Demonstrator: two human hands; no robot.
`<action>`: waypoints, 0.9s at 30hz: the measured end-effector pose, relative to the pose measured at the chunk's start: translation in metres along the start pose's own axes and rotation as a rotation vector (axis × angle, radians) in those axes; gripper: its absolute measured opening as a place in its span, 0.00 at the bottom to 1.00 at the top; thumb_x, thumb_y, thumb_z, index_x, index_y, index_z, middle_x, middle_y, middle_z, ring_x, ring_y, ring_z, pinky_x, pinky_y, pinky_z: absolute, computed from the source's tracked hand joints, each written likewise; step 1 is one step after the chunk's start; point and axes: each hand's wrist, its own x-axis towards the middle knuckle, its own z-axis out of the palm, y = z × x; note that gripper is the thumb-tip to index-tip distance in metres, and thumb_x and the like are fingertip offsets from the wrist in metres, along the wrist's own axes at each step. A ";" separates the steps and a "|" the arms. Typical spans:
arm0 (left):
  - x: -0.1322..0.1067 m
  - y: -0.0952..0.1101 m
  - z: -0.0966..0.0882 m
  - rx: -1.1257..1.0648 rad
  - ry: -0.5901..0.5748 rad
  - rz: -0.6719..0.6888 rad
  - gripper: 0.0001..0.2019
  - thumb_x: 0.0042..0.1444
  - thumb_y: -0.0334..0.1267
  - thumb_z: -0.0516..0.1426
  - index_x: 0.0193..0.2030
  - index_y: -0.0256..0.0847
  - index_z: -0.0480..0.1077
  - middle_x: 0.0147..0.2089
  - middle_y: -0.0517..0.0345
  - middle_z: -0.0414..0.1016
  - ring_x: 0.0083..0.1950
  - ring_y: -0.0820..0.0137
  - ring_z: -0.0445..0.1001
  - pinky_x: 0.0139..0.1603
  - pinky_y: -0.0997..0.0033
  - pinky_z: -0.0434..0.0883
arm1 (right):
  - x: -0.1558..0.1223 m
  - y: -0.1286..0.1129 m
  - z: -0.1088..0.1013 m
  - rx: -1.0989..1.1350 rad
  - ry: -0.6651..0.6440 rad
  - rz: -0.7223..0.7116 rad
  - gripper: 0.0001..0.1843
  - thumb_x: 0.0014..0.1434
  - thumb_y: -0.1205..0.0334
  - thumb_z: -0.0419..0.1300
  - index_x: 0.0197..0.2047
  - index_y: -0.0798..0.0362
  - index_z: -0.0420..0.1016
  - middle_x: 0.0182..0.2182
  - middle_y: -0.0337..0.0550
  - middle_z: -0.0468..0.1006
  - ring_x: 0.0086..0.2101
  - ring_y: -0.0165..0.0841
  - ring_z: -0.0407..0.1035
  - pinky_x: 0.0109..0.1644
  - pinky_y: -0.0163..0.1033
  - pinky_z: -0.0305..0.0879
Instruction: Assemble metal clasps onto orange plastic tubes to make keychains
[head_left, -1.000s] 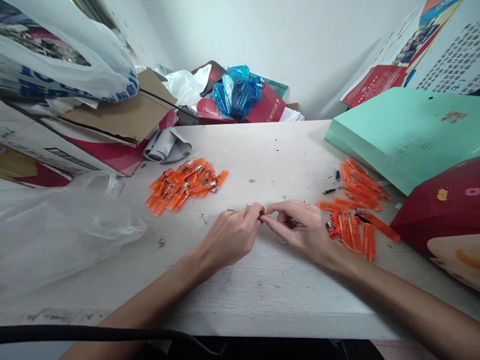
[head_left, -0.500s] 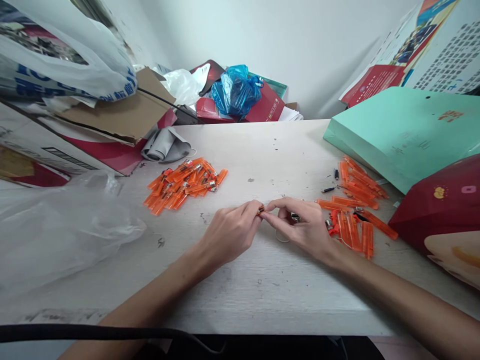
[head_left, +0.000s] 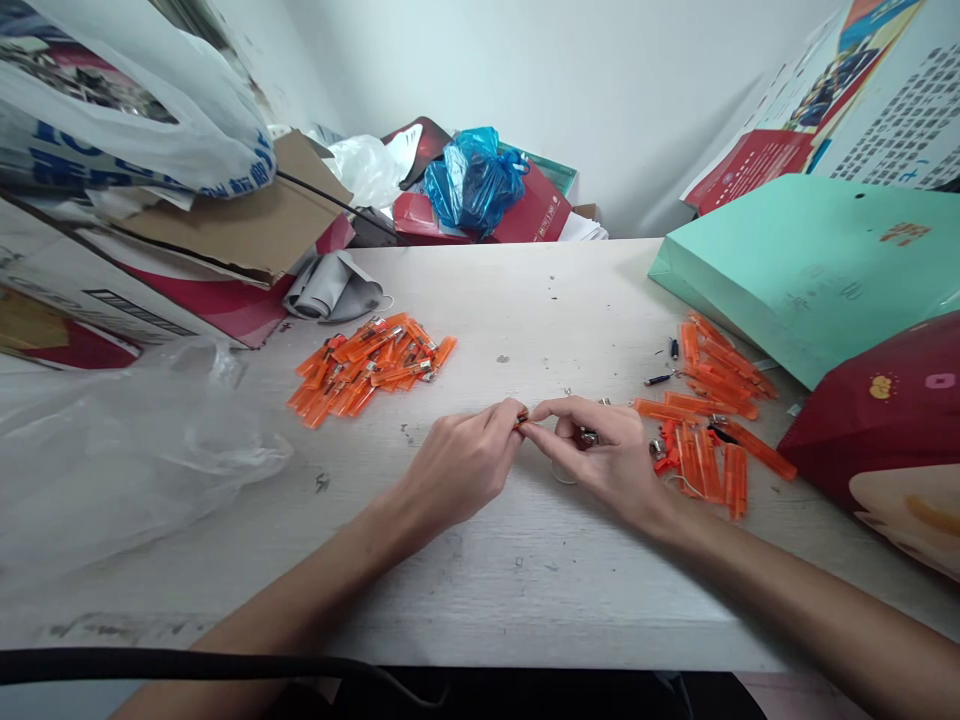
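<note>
My left hand [head_left: 461, 462] and my right hand [head_left: 600, 452] meet at the middle of the pale wooden table [head_left: 480, 560]. Both pinch a small orange piece [head_left: 520, 419] between their fingertips; most of it is hidden by the fingers. Small metal parts [head_left: 587, 435] show under my right palm. A pile of orange plastic lighter bodies [head_left: 367, 367] lies to the upper left of my left hand. A looser spread of the same orange bodies [head_left: 709, 415] lies just right of my right hand.
A clear plastic bag [head_left: 127, 450] covers the table's left. Cardboard boxes [head_left: 187, 260] and a grey mask [head_left: 330, 290] stand behind it. A blue bag [head_left: 472, 185] sits at the back. A mint paper bag [head_left: 810, 260] and a dark red bag [head_left: 885, 420] crowd the right.
Both hands stay pinched together at the same spot; only the fingertips have shifted slightly around the small orange piece.
</note>
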 end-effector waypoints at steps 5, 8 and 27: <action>0.000 0.000 0.001 -0.002 -0.021 -0.008 0.10 0.73 0.33 0.44 0.42 0.40 0.64 0.29 0.60 0.77 0.28 0.66 0.78 0.26 0.70 0.61 | 0.000 0.002 0.000 0.007 -0.030 0.031 0.04 0.64 0.62 0.67 0.40 0.53 0.81 0.21 0.32 0.68 0.22 0.24 0.60 0.27 0.33 0.59; 0.000 0.000 0.000 0.026 -0.030 -0.003 0.09 0.72 0.32 0.44 0.43 0.40 0.63 0.28 0.60 0.76 0.26 0.66 0.78 0.24 0.69 0.59 | 0.000 0.003 -0.001 0.013 -0.043 0.036 0.03 0.63 0.63 0.67 0.39 0.53 0.81 0.21 0.32 0.67 0.22 0.24 0.60 0.28 0.33 0.59; 0.003 -0.005 -0.006 -0.222 -0.076 -0.122 0.09 0.71 0.37 0.46 0.39 0.41 0.63 0.29 0.61 0.72 0.27 0.71 0.70 0.29 0.71 0.60 | 0.013 0.001 -0.014 -0.027 -0.060 0.046 0.06 0.64 0.59 0.67 0.41 0.52 0.79 0.21 0.30 0.66 0.22 0.24 0.58 0.26 0.33 0.56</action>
